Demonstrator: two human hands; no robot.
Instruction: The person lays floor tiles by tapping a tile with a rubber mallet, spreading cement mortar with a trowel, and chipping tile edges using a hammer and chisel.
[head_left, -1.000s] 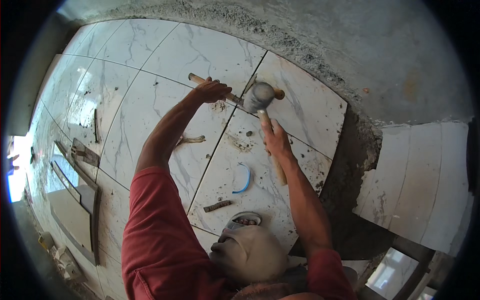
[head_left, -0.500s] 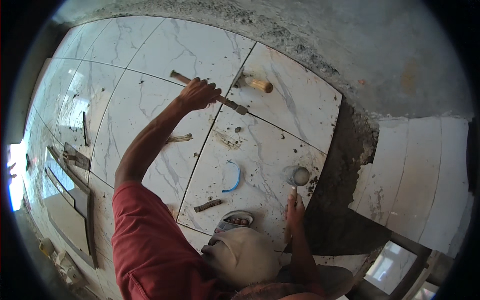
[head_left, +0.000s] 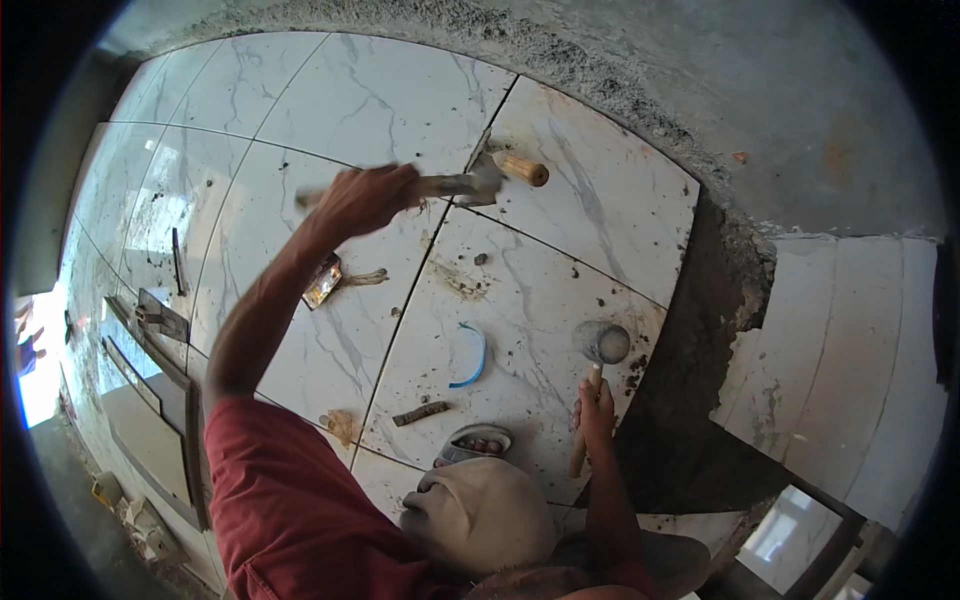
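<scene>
In my right hand (head_left: 595,408) is a rubber mallet (head_left: 606,343), held by its wooden handle, its grey head above a large white marble-patterned tile (head_left: 520,310). My left hand (head_left: 368,200), blurred by motion, is closed round a long brown stick-like tool (head_left: 440,186) held across the tiles; its exact kind is unclear. By the tool's right end lies a wooden-handled trowel (head_left: 525,170). A brush-like bundle (head_left: 362,278) and a shiny packet (head_left: 322,282) lie below my left forearm. A curved blue strip (head_left: 480,360) rests on the tile.
A dark strip of bare ground (head_left: 690,400) borders the tile on the right, with older white tiles (head_left: 810,360) beyond. A rough wall (head_left: 780,130) stands at the far side. Cut tile pieces (head_left: 145,420) and a flat metal tool (head_left: 160,315) lie at left. Small debris is scattered about.
My left hand has moved left and slightly down with the stick-like tool, which now lies more level. The shiny packet has come into sight. My right hand and mallet have hardly moved.
</scene>
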